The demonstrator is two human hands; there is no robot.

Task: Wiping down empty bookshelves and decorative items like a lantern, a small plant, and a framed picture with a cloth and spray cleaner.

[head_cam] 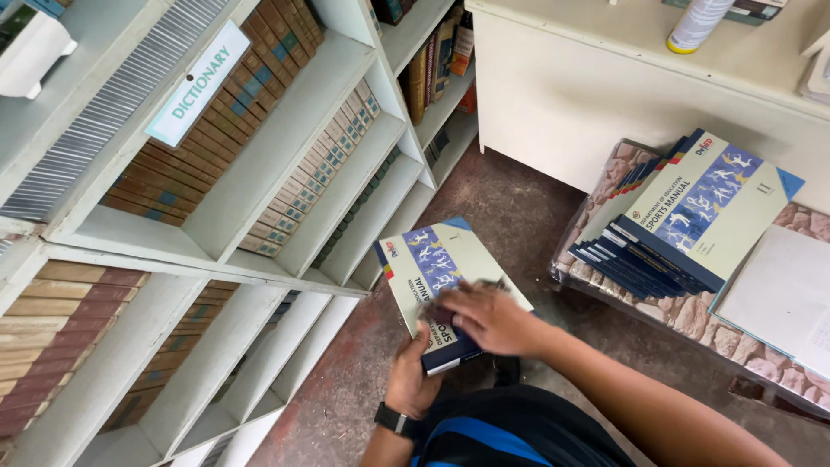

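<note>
I hold a thin book [437, 268] with a pale yellow and blue cover over the floor. My left hand [411, 376], with a black watch on the wrist, grips its near end from below. My right hand [486, 316] lies flat on the cover near the same end, fingers spread. To the right, a fanned stack of matching books [683, 216] rests on a low table with a stone-pattern cover [692, 316].
White bookshelves [259, 173] with rows of brown and tan volumes stand to my left, with some open shelf space. A cream counter [605, 78] with a white and yellow bottle [696, 24] stands behind. White papers [778, 294] lie beside the stack. The floor is dark concrete.
</note>
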